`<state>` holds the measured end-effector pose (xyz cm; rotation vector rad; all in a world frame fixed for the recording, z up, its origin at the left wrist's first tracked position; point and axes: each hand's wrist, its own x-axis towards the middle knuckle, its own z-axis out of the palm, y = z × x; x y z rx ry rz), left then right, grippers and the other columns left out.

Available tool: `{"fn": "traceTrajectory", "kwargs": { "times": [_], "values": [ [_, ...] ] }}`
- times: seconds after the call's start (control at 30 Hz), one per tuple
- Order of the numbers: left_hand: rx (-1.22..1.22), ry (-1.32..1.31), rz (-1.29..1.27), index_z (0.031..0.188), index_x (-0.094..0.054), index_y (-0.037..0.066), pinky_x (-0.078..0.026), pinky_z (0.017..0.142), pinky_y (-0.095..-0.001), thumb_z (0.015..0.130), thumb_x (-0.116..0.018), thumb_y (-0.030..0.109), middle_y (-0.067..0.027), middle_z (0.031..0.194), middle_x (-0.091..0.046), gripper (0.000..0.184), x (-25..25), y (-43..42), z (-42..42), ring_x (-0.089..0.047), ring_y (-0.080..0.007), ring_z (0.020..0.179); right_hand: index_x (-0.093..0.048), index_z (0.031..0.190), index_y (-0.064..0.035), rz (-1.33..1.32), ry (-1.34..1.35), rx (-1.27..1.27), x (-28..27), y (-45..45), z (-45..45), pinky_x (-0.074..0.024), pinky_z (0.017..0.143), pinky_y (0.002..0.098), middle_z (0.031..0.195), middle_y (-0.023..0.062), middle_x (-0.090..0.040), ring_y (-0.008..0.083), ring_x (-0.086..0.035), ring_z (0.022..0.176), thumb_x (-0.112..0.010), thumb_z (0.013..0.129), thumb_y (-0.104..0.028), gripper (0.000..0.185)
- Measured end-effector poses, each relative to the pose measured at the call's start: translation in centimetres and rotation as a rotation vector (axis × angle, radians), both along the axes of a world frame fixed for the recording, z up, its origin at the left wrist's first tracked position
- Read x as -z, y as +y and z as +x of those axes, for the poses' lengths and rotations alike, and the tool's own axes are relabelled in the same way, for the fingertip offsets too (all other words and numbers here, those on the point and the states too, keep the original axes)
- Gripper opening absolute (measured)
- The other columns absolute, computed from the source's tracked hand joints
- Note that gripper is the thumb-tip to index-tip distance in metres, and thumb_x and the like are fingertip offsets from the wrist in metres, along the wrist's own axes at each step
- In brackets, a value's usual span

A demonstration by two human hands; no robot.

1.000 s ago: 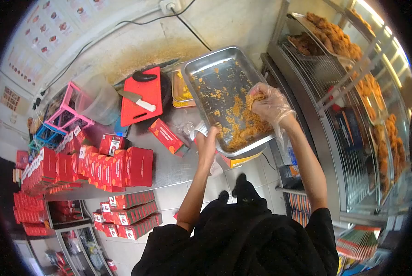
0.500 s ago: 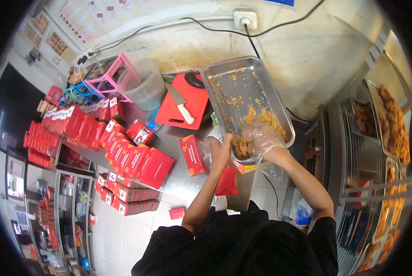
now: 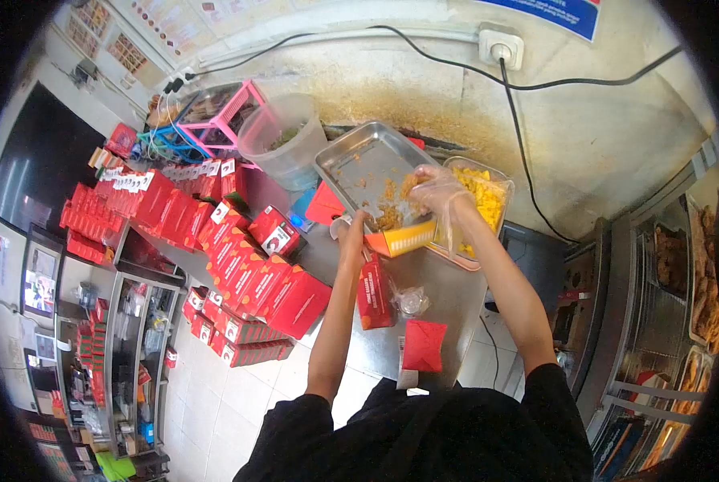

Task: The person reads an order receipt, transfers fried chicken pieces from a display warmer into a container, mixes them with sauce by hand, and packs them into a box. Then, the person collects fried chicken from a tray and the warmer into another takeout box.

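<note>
My left hand (image 3: pixel 351 229) is closed at the near left corner of a metal tray (image 3: pixel 345 178) holding scattered golden-brown crumbs (image 3: pixel 388 210). Beside its fingers shows a small whitish object whose kind I cannot make out. My right hand (image 3: pixel 440 193), in a clear plastic glove, is over the tray's right side with its fingers drawn together around a clump of the brown crumbs. Below the tray's near edge, between my hands, is an orange-yellow carton (image 3: pixel 408 238). A second tray of yellow chunks (image 3: pixel 482 197) lies under my right wrist.
Near me on the steel table (image 3: pixel 379 345) are a red box (image 3: pixel 373 293), clear crumpled plastic (image 3: pixel 412 301) and a red packet (image 3: pixel 424 345). Stacked red boxes (image 3: pixel 255 277) line the left. A translucent tub (image 3: pixel 283 140) stands behind; a rack of fried food (image 3: pixel 705 281) is right.
The crumb tray has shifted left, covering most of the red cutting board and uncovering the yellow chunks. My right hand has lifted from the crumbs at the near end. The view has turned.
</note>
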<state>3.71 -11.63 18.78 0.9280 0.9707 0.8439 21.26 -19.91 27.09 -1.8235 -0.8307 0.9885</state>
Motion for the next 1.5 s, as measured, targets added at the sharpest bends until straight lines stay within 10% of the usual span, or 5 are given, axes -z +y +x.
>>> {"fn": "traceTrajectory", "kwargs": {
  "times": [0.73,1.0,1.2,1.4,1.5],
  "values": [
    [-0.129,0.429,0.535,0.095,-0.06,-0.001,-0.043,0.079,-0.0296,0.08,-0.05,0.005,-0.0123,0.094,-0.061,0.019,2.0,3.7,-6.8,-0.058,-0.0198,0.087,-0.052,0.097,-0.0137,0.422,0.678,0.416,3.4,7.0,-0.5,-0.0426,0.064,0.0302,0.086,-0.0016,-0.057,0.0115,-0.052,0.084,-0.064,0.072,-0.009,0.028],
    [-0.242,0.197,0.615,0.115,-0.049,0.001,-0.034,0.09,-0.0296,0.088,-0.043,0.005,-0.0103,0.116,-0.051,0.028,-5.4,1.5,-8.5,-0.047,-0.0177,0.106,-0.058,0.096,-0.0091,-0.083,-0.073,-0.645,-7.8,7.0,-8.1,-0.0452,0.074,0.027,0.091,0.0058,-0.059,0.0136,-0.056,0.087,-0.066,0.062,-0.017,0.036],
    [-0.255,0.092,0.581,0.116,-0.048,0.002,-0.032,0.092,-0.0303,0.089,-0.043,0.009,-0.0093,0.117,-0.05,0.029,-6.4,1.3,-8.4,-0.045,-0.0168,0.107,-0.055,0.109,-0.0115,0.37,-0.69,-0.852,-6.3,7.0,-8.6,-0.0448,0.08,0.0322,0.099,0.0113,-0.059,0.0257,-0.056,0.092,-0.059,0.071,-0.018,0.039],
    [-0.284,0.002,0.445,0.116,-0.048,0.002,-0.031,0.093,-0.031,0.088,-0.045,0.012,-0.0103,0.116,-0.05,0.03,-6.0,1.5,-9.0,-0.043,-0.018,0.108,-0.054,0.108,-0.0088,0.128,-0.199,-0.266,-7.4,7.3,-4.5,-0.0473,0.069,0.0285,0.095,0.0073,-0.06,0.0179,-0.058,0.08,-0.053,0.081,-0.023,0.031],
    [-0.287,-0.07,0.425,0.116,-0.048,0.002,-0.032,0.092,-0.0313,0.088,-0.045,0.012,-0.0112,0.116,-0.05,0.03,-6.0,1.4,-9.7,-0.044,-0.0192,0.107,-0.054,0.105,-0.0054,-0.035,-0.876,-0.099,1.2,10.1,2.3,-0.0464,0.071,0.0352,0.095,0.0143,-0.06,0.0265,-0.059,0.082,-0.053,0.078,-0.032,0.037]
  ]
}}
